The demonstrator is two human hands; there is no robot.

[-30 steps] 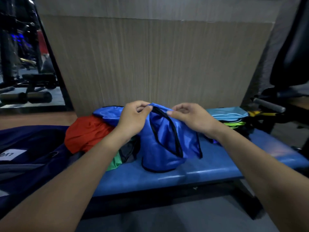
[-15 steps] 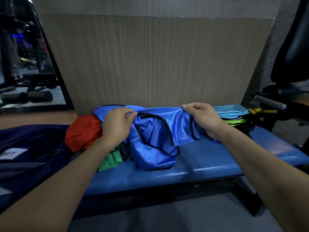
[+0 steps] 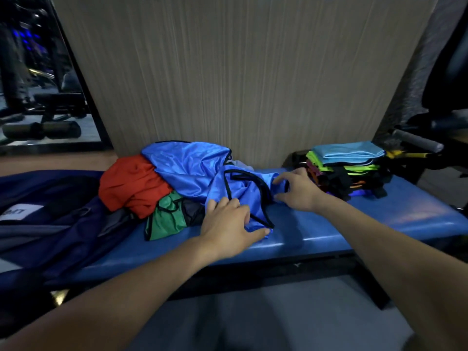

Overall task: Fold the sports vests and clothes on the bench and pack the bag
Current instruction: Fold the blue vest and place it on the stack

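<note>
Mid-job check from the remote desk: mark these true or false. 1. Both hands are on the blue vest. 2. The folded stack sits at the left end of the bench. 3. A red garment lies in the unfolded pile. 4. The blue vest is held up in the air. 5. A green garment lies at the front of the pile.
1. True: left hand and right hand touch the blue vest.
2. False: the folded stack is at the bench's right end.
3. True: red garment.
4. False: it lies on the bench.
5. True: green garment.
</note>
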